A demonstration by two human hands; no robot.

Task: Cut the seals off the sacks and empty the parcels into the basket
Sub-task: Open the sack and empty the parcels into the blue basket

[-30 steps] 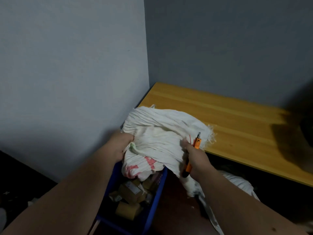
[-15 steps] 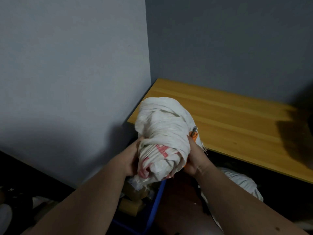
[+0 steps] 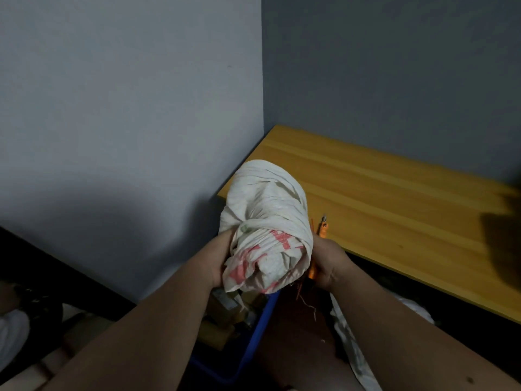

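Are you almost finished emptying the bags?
Partly. Parcels already lie in the blue basket. Both hands, left and right, grip a bunched white sack; the right also holds the orange cutter. Another sack lies below, contents unclear.

Red print on sack [image 3: 265, 244] illegible.

Looks like a back room or small parcel-sorting corner, not a home space. Bare grey walls [image 3: 127, 108] meet at a corner, plain wooden tabletop [image 3: 394, 210] pushed into it. On the floor, a blue basket [image 3: 262, 320] holds small cardboard parcels [image 3: 222, 320], with a woven white sack [image 3: 267, 221] above it and another sack [image 3: 355, 351] lying beside.
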